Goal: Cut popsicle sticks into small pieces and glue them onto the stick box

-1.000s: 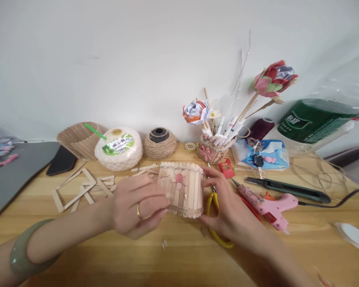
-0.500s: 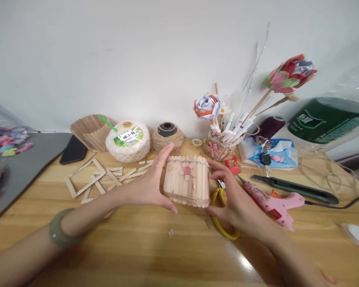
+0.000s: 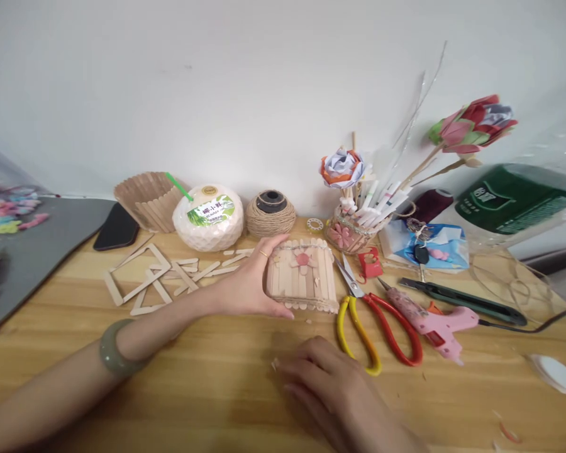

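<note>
A small box of craft sticks (image 3: 290, 280), trimmed with twine and a pink flower on its face, sits on the wooden table. My left hand (image 3: 252, 283) grips its left side, fingers near the top edge and thumb along the bottom. Nearer to me, my right hand (image 3: 330, 384) rests low over the table with its fingers curled together. By its fingertips shows a tiny pale scrap (image 3: 274, 364); whether it is pinched or only touched is hidden. Scissors (image 3: 356, 286) with one yellow and one red handle lie right of the box.
Loose craft sticks and frames (image 3: 151, 280) lie left. Behind stand a stick basket (image 3: 153, 201), a wrapped coconut (image 3: 208, 220) and a twine spool (image 3: 271, 217). At right are a flower holder (image 3: 344, 236), a pink glue gun (image 3: 441, 324), a utility knife (image 3: 462, 302) and a phone (image 3: 117, 228) far left.
My right hand has left the box's right side and come down toward me, uncovering the scissors. My left hand has closed in on the box's left side.
</note>
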Demonstrator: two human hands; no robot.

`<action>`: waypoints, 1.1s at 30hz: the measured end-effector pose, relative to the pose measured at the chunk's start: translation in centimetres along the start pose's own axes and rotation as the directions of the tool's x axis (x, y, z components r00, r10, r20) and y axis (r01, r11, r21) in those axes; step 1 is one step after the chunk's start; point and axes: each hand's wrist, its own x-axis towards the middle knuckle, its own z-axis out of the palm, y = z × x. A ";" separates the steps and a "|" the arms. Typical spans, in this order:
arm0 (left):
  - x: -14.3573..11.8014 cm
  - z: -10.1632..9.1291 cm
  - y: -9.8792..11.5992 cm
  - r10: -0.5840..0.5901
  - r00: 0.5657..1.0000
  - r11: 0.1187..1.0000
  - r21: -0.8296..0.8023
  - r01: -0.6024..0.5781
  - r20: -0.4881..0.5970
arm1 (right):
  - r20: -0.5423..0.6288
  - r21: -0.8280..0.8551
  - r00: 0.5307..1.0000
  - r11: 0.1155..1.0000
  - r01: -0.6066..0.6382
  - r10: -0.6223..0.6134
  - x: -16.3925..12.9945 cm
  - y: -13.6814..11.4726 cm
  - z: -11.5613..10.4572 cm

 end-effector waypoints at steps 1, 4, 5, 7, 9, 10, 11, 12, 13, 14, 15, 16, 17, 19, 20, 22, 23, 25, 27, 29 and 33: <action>0.0 0.0 0.0 -0.001 1.000 1.000 -0.002 0.001 0.001 | 0.032 0.012 0.999 0.999 -0.034 0.034 0.3 0.0 0.7; 0.0 0.0 0.0 -0.010 1.000 1.000 -0.009 0.010 0.003 | 0.057 0.009 0.994 0.996 -0.094 0.093 1.1 0.4 2.0; -0.1 0.0 -0.1 -0.011 1.000 1.000 -0.013 0.011 0.002 | 0.057 0.006 0.993 0.995 -0.100 0.099 1.2 0.5 2.2; -0.2 0.1 -0.2 -0.005 1.000 1.000 -0.020 0.005 -0.003 | 0.048 0.004 0.993 0.994 -0.105 0.105 1.3 0.7 2.4; -0.4 0.1 -0.3 0.008 1.000 1.000 -0.025 -0.008 -0.007 | 0.035 0.010 0.993 0.994 -0.112 0.112 1.3 0.6 2.4; -0.5 0.0 -0.4 0.015 1.000 1.000 -0.027 -0.015 -0.006 | 0.026 0.017 0.993 0.993 -0.115 0.114 1.4 0.6 2.4; -0.6 0.0 -0.4 0.022 1.000 0.999 -0.026 -0.022 -0.005 | 0.017 0.025 0.993 0.993 -0.117 0.116 1.4 0.5 2.3; -0.6 0.0 -0.5 0.028 1.000 0.999 -0.021 -0.028 -0.001 | 0.011 0.033 0.993 0.992 -0.120 0.120 1.5 0.4 2.4; -0.7 -0.1 -0.5 0.032 0.999 0.999 -0.014 -0.032 0.003 | 0.005 0.039 0.992 0.992 -0.124 0.124 1.5 0.4 2.4; -0.8 -0.1 -0.5 0.036 0.999 0.999 -0.004 -0.036 0.004 | 0.000 0.040 0.992 0.991 -0.128 0.128 1.5 0.4 2.5; -0.9 -0.1 -0.6 0.042 0.999 0.999 0.007 -0.042 0.002 | -0.005 0.037 0.992 0.991 -0.129 0.129 1.5 0.5 2.6; -0.9 -0.2 -0.6 0.046 0.999 0.999 0.015 -0.046 0.001 | -0.012 0.030 0.992 0.992 -0.126 0.126 1.4 0.5 2.7; -1.0 -0.2 -0.7 0.047 0.999 0.999 0.020 -0.047 0.000 | -0.017 0.025 0.993 0.993 -0.116 0.116 1.3 0.5 2.8; -1.2 -0.2 -0.7 0.047 0.999 0.998 0.028 -0.047 -0.002 | -0.037 0.055 0.998 0.997 -0.046 0.048 1.0 0.4 2.7; -1.2 -0.2 -0.7 0.046 0.999 0.998 0.033 -0.045 -0.001 | -0.052 0.098 0.999 0.995 0.006 0.000 0.9 0.3 2.4; -1.3 -0.2 -0.7 0.039 0.999 0.998 0.039 -0.039 0.000 | -0.104 0.208 0.993 0.975 0.080 -0.060 0.7 0.0 1.2; -1.3 -0.1 -0.7 0.038 0.999 0.999 0.039 -0.037 -0.001 | -0.134 0.257 0.990 0.964 0.073 -0.039 0.7 -0.2 0.2; -1.3 -0.1 -0.6 0.029 1.000 0.999 0.034 -0.029 -0.006 | -0.190 0.279 0.973 0.957 -0.077 0.134 1.1 -0.6 -1.9; -1.3 0.0 -0.6 0.016 1.000 0.999 0.034 -0.015 -0.012 | -0.313 0.273 0.910 0.944 -0.188 0.271 1.8 -0.8 -3.9; -1.4 0.1 -0.6 0.000 1.000 0.999 0.040 0.000 -0.012 | -0.408 0.288 0.854 0.933 -0.214 0.322 2.7 -0.8 -5.2; -1.6 0.2 -0.7 -0.014 1.000 0.998 0.056 0.014 -0.016 | -0.408 0.297 0.854 0.932 -0.210 0.322 4.1 -0.4 -5.6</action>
